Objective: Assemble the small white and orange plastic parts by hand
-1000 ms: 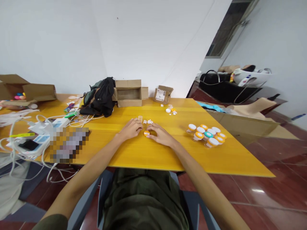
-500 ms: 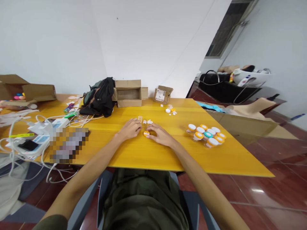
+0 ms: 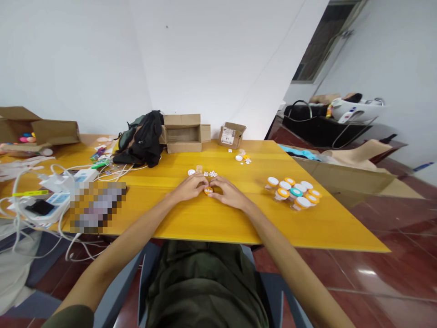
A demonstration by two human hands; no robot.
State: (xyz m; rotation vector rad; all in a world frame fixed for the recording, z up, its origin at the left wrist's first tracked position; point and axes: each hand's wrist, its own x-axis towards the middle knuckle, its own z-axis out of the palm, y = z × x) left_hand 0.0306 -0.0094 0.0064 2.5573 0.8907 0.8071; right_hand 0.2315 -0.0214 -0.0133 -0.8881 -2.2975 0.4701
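Observation:
At the table's middle, an orange lid with white bits in its centre lies between my two hands. My right hand pinches its right side, thumb in front and fingers curled behind. My left hand has its fingertips drawn together at the lid's upper left; whatever they pinch is too small to make out. Just beyond the hands are a small clear cup, a round white disc, a white openwork piece and a cluster of similar white pieces.
Several clear jars with orange, white and teal lids stand at the right. A small carton, an open cardboard box and a black bag line the back. Power strips with tangled cables are at left.
My left hand has moved right and slightly nearer, from beside the clear cup to the orange lid, uncovering the white disc. My right hand has stayed at the lid.

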